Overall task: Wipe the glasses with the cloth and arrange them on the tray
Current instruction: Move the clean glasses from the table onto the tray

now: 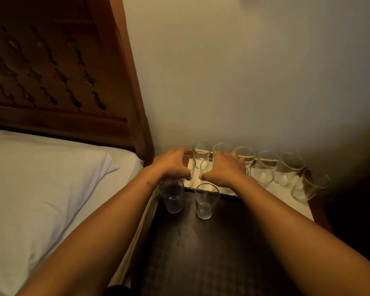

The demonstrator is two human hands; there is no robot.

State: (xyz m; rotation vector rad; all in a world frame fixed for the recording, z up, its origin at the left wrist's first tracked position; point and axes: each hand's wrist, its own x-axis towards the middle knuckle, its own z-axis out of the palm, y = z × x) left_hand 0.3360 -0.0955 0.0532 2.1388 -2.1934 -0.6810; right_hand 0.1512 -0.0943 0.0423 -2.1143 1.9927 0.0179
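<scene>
The left hand point(173, 165) reaches forward, palm down, and curls round the left side of an upright clear glass, the gripped glass point(190, 166). Its thumb lies at the near side and its fingers at the far side. Just to the right, the right hand point(224, 170) lies palm down over the glasses on the white sheet point(286, 197), its thumb pointing left. I cannot tell whether its fingers close on anything underneath. Between the two hands stands the middle glass point(206, 164), close to the right thumb.

Beyond the hands, a far row of glasses point(245, 154) runs along the wall from left to right, all empty and mouth up. A few more stand just nearer on the same white sheet, among them the right-side glass point(262, 175). Nearer than the hands, two glasses stand apart from the rest on the dark desk surface point(201, 242): the near left glass point(172, 196) and the near right glass point(207, 201), side by side and not touching. I cannot tell whether this dark surface or the white sheet is the tray. No cloth can be made out for certain.

To the left of the desk lies a bed point(41, 189) with pale linen, and a carved wooden headboard point(51, 71) rises behind it. A plain wall point(244, 71) fills the far side.
</scene>
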